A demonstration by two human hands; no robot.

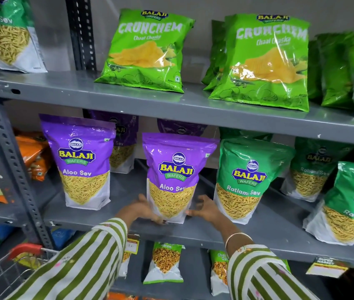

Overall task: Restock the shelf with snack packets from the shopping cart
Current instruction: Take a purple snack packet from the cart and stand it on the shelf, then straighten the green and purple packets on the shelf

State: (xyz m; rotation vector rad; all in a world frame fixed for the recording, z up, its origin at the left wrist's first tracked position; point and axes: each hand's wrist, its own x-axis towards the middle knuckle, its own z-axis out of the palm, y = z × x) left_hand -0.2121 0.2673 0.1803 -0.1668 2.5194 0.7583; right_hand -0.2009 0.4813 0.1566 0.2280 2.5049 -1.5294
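Fingers of my left hand (pixel 141 210) lie against the lower left side of the purple foil Aloo Sev pouch (pixel 175 176), thumb at its bottom corner; my right hand (pixel 206 208) has fingers curled and spread, tips at the pouch's lower right edge, so the two hands bracket its base rather than clamp it. That pouch stands upright near the front of the grey metal middle shelf (pixel 193 232), between a second purple Aloo Sev pouch (pixel 81 161) on its left and a green Ratlami Sev pouch (pixel 249 180) just beside it on the right. I judge this one nearly placed, only needing straightening. More purple pouches stand behind, and green Crunchem bags (pixel 148 50) fill the upper shelf. At lower left the wire shopping cart with a red handle (pixel 25 250) shows only its corner; yellow packets seem to lie in it, though how many remain I cannot tell
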